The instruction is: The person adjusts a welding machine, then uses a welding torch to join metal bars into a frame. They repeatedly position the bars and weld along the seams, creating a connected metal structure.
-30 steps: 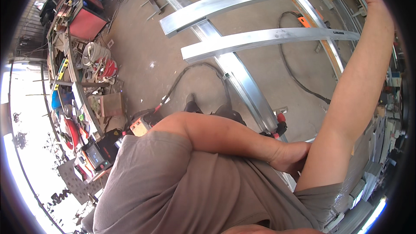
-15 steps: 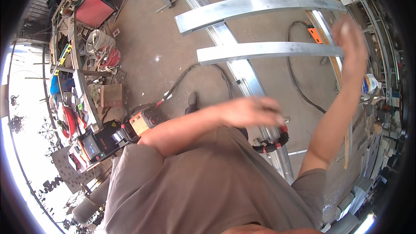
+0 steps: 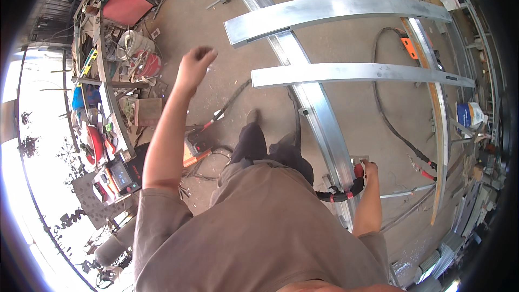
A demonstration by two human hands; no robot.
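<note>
My left hand is raised over the floor at left, its fingers curled in and nothing visible in them. Low on the right, my right hand is closed around the red end of a thick black cable with red bands. That cable lies looped across a long silvery metal beam. A small metal plate shows just beyond the fingers. Two curved metal bars, a farther one and a nearer one, lie across the long beam and a second long rail.
Dark hoses run over the floor. An orange tool lies beside the right rail. A cluttered shelf, a white bucket and a machine with a screen stand at left. A blue-and-white container is at right.
My left hand has swung from in front of my body to the upper left. My right hand has come down from the bars' right ends to the cable's red end.
</note>
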